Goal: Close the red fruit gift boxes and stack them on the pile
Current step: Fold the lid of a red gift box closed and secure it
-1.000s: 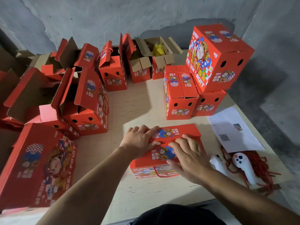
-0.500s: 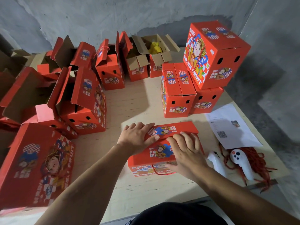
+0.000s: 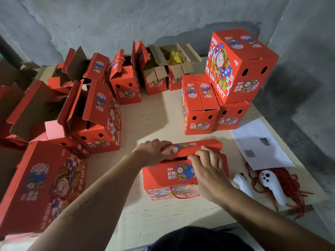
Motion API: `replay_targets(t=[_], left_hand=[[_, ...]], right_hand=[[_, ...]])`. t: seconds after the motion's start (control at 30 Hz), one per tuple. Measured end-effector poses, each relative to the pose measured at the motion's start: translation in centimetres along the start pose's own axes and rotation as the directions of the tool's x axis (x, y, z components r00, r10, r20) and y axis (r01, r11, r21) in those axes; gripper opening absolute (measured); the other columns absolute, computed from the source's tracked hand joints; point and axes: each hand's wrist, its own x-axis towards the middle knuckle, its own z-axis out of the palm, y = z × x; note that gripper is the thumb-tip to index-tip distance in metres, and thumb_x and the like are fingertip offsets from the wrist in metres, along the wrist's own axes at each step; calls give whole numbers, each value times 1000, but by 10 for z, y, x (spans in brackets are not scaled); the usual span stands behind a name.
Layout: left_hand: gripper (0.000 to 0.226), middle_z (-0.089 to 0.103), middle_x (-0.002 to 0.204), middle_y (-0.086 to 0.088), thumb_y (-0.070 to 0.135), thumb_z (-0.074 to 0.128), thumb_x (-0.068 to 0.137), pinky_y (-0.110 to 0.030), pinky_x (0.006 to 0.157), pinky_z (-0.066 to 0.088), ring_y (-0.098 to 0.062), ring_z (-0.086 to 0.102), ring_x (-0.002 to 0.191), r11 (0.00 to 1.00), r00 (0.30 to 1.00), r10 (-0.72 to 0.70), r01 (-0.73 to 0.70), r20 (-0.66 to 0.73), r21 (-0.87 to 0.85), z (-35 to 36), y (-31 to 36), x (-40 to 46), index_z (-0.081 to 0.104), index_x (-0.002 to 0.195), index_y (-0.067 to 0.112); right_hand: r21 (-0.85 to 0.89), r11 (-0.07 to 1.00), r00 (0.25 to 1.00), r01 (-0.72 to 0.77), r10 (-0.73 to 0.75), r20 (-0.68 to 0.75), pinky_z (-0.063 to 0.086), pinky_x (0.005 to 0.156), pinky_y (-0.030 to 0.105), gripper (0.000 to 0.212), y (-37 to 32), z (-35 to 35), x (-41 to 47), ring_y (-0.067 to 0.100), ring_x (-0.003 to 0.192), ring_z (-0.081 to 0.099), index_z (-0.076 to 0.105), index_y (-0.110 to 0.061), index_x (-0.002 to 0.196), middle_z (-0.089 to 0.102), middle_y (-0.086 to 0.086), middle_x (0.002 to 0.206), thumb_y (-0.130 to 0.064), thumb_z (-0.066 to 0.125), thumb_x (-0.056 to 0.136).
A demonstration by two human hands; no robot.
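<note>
So both hands are working on one red box [image 3: 168,175] sitting near the front edge of the worktop [image 3: 157,116]: the left hand [image 3: 154,153] is gripping the far top flap [image 3: 192,144], and the right hand [image 3: 208,174] is curling round the near flap. The pile [image 3: 230,84] of closed boxes is standing just behind it, to the right.

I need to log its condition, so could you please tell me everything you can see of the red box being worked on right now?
The red box looks like printed cardboard, with a cartoon figure, blue and white checks and a red cord handle on its near side. It stands on the wooden table, in front of the pile. Its two top flaps are not yet shut; a dark gap shows between them. The left hand grips the far flap, thumb on top. The right hand holds the near flap at the gap.
</note>
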Motion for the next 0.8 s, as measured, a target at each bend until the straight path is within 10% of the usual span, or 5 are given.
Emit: replay_targets(t=[0.43,0.6,0.8], left_hand=[[62,41,153,2,78,30,97,-51,117,23,-27,36,141,991,996,10,2,-91,135,30,-9,10,33,151,46],[40,62,108,2,55,45,104,-43,87,43,-26,56,97,963,771,212,-61,-601,261,63,0,-16,68,108,23],[48,64,95,6,56,29,106,-39,75,48,-22,53,81,969,798,107,51,-593,243,81,16,-36,63,97,24]], right_hand=[[-35,999,994,-15,19,111,37,81,39,59,4,-8,12,23,94,45,55,-24,115,48,-4,106,-75,40,90],[-44,999,999,-20,22,46,41,83,42,61,2,-3,12,27,95,49,59,-19,118,54,0,108,-70,47,88],[-85,996,997,-8,15,82,40,75,43,55,-2,-7,20,28,89,49,56,-20,105,53,1,99,-69,48,80]])
